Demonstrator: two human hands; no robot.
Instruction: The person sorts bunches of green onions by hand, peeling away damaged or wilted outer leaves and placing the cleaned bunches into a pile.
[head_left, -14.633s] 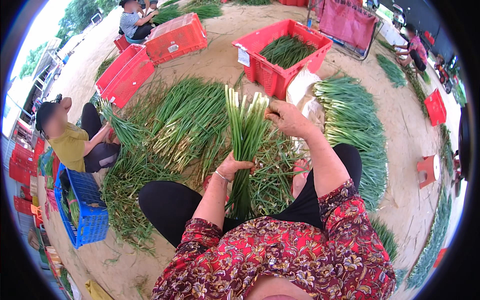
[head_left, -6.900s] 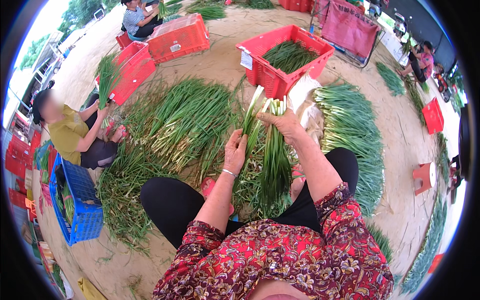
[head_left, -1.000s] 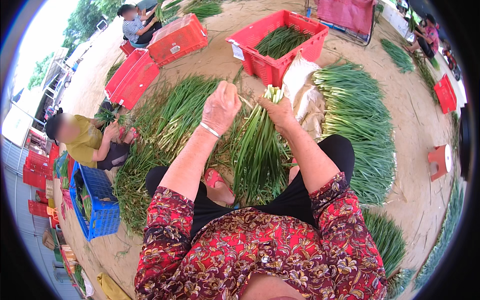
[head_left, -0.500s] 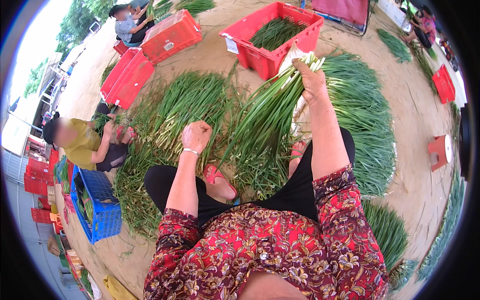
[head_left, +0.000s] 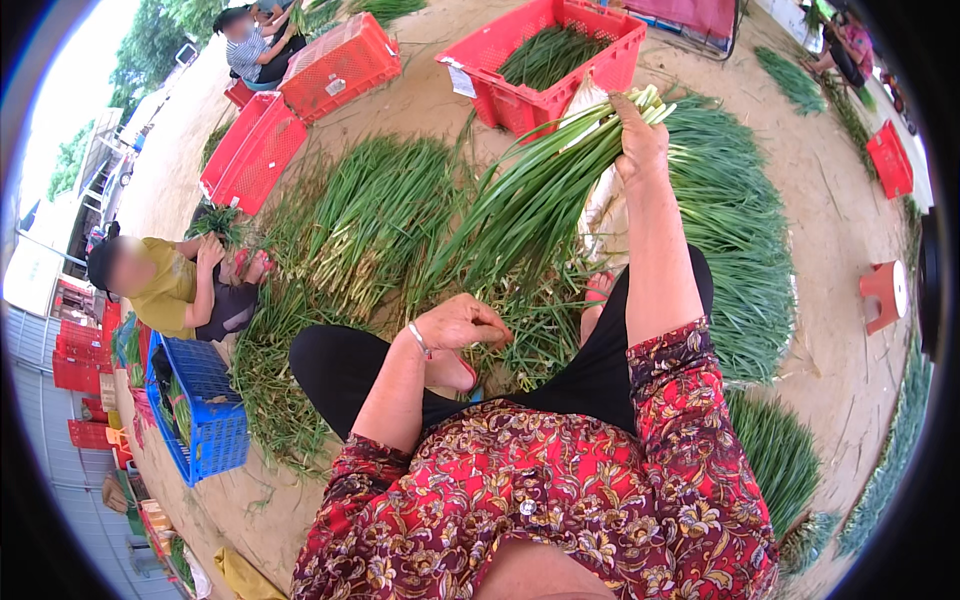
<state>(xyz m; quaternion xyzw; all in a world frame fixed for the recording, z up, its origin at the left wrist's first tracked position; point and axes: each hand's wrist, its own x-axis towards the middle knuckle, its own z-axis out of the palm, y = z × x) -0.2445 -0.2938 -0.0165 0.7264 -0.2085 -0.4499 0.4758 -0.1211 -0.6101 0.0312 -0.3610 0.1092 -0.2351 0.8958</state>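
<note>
My right hand (head_left: 642, 142) is closed around the pale stem ends of a bunch of garlic chives (head_left: 540, 195), raised ahead of me. The bunch's long green leaves hang down to the left. Lower down, my left hand (head_left: 460, 323), with a bracelet at the wrist, is in front of my knees, below the leaf tips. Its fingers are bent together; anything between them is too small to make out. Loose chives (head_left: 375, 225) lie in a messy heap ahead on the left. A neatly laid stack of chives (head_left: 730, 240) spreads to the right of my right arm.
A red crate (head_left: 505, 100) holding chives stands beyond the bunch. More red crates (head_left: 258, 150) sit far left. A person in a yellow shirt (head_left: 165, 285) sits left, by a blue crate (head_left: 215, 435). A red stool (head_left: 880, 298) stands at right.
My left hand has dropped and moved right, its fist loosening into bent fingers. The right hand has lifted the bunch slightly, up and to the right.
</note>
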